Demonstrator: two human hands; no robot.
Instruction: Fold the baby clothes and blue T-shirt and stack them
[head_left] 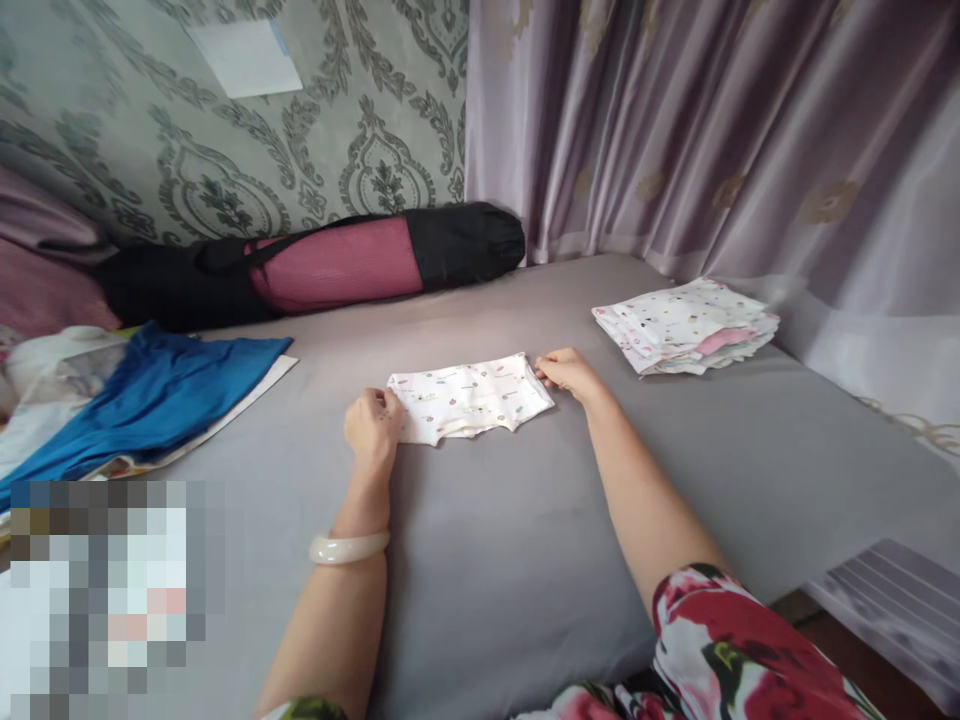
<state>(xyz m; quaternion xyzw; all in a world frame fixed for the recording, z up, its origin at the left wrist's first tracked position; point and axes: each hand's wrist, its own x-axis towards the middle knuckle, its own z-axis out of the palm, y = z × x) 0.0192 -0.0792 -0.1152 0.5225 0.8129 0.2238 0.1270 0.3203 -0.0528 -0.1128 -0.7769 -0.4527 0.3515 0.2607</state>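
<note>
So the white printed garment (472, 398) lay flat on the gray bedsheet (487, 570), pretty much smack in the middle, right between the two hands. Its long axis ran side to side, tipped a bit so the right end sat slightly farther from the person than the left. Neither hand was really nearer than the other, since each one was at its own short end: left hand (373, 430) on the left edge, right hand (566, 372) at the upper part of the right edge. Left fingers were curled in tight, knuckles up, and seemed to have that end bunched in them, though the hand hid the exact grip. Right thumb and fingertips were pinched close together on the edge, basically no gap, so I'd call that a light hold on the cloth. The near edge was kinda jagged, with little notches in it. Off to the right, well apart from the garment and closer to the right hand, sat a stack of folded printed cloth (686, 325). Way over on the left was a blue garment (165, 385), touching neither hand.
</note>
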